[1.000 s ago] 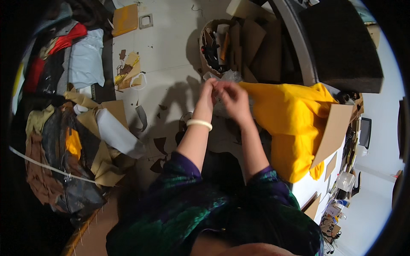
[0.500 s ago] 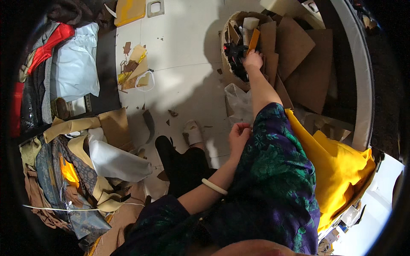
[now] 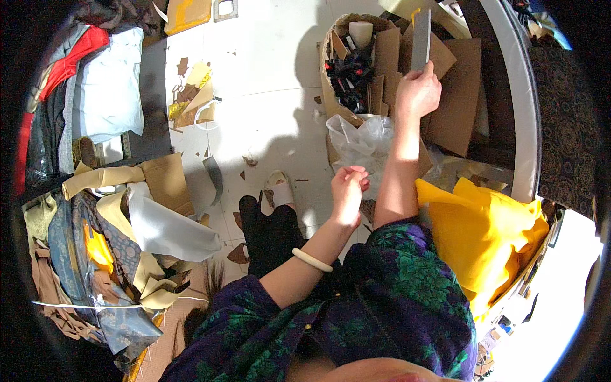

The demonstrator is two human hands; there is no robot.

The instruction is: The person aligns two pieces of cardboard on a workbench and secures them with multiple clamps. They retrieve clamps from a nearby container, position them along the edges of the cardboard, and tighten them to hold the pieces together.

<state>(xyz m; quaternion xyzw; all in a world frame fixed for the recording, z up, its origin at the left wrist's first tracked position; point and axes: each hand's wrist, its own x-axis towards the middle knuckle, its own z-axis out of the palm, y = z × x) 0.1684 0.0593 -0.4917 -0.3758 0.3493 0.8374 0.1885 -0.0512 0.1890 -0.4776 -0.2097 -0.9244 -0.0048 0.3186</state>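
My right hand (image 3: pixel 418 90) is closed around one end of a flat, narrow grey bar (image 3: pixel 421 39) with a yellow bit at its top. Its exact kind does not show. The bar is held upright over brown cardboard sheets (image 3: pixel 463 95), just right of an oval bin (image 3: pixel 326 83). In that bin are a white roll (image 3: pixel 360 33), black items with red parts (image 3: pixel 349 75) and cardboard pieces. My left hand (image 3: pixel 349 191), a cream bangle (image 3: pixel 312 260) on its wrist, hovers before my body with curled fingers and nothing visible in them. Crumpled clear plastic (image 3: pixel 361 141) lies just beyond it.
Yellow cloth (image 3: pixel 480 232) is heaped at my right. At left are folded fabrics (image 3: pixel 83 254), a rolled white sheet (image 3: pixel 168 226) and a pale blue plastic package (image 3: pixel 108 86). Scraps (image 3: pixel 196 95) litter the white tiled floor (image 3: pixel 261 57). A pale curved edge (image 3: pixel 525 127) runs along the right.
My right hand has lifted the bar out of the bin and moved it to the right, its grey side now showing instead of orange. My left hand has shifted slightly left and up.
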